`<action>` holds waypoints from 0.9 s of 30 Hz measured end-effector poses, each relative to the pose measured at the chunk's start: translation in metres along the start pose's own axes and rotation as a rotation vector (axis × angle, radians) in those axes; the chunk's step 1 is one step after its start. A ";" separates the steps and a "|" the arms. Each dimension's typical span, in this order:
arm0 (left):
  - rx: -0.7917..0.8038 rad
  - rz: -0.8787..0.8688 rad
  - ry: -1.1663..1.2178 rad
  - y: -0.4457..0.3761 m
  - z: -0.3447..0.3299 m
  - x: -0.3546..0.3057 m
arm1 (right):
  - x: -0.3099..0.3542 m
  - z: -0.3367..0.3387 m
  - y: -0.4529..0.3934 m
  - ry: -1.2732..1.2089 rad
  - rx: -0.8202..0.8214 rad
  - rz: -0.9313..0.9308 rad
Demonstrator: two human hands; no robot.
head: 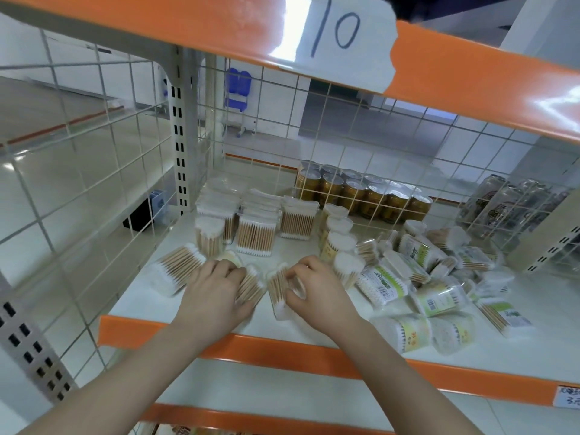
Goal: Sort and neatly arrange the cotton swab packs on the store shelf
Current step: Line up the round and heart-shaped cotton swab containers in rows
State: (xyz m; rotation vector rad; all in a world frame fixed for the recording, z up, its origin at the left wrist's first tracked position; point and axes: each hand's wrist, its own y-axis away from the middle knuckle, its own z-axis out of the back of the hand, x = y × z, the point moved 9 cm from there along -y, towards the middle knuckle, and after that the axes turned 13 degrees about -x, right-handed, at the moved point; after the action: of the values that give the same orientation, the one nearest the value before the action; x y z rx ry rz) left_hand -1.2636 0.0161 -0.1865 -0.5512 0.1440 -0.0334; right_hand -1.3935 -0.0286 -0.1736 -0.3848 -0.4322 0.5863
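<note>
The left hand is lying over a clear pack of wooden swabs near the shelf front, fingers curled round its edge. The right hand is pinching a second clear pack just beside it, apparently to bring the two together. Sorted stacks are standing at the far left, grouped by type. A loose heap of green-labelled packs is lying to the right, evidently awaiting sorting. The orange-edged shelf is carrying all of them.
</note>
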 end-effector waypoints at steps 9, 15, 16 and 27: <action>0.014 0.163 0.211 0.002 0.009 0.023 | 0.011 0.001 -0.013 -0.046 -0.033 0.021; -0.009 0.058 0.270 -0.020 0.011 -0.015 | -0.021 0.037 -0.013 -0.078 -0.149 -0.099; -0.004 0.059 0.285 -0.024 0.009 -0.022 | -0.029 0.045 -0.012 -0.078 -0.169 -0.118; 0.108 -0.074 0.350 -0.053 -0.022 -0.101 | -0.111 0.092 0.025 0.005 -0.242 -0.300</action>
State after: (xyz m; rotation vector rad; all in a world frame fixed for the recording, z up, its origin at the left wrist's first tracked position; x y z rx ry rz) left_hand -1.3667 -0.0332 -0.1643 -0.4392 0.4605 -0.2088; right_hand -1.5326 -0.0559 -0.1384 -0.5409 -0.5464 0.2411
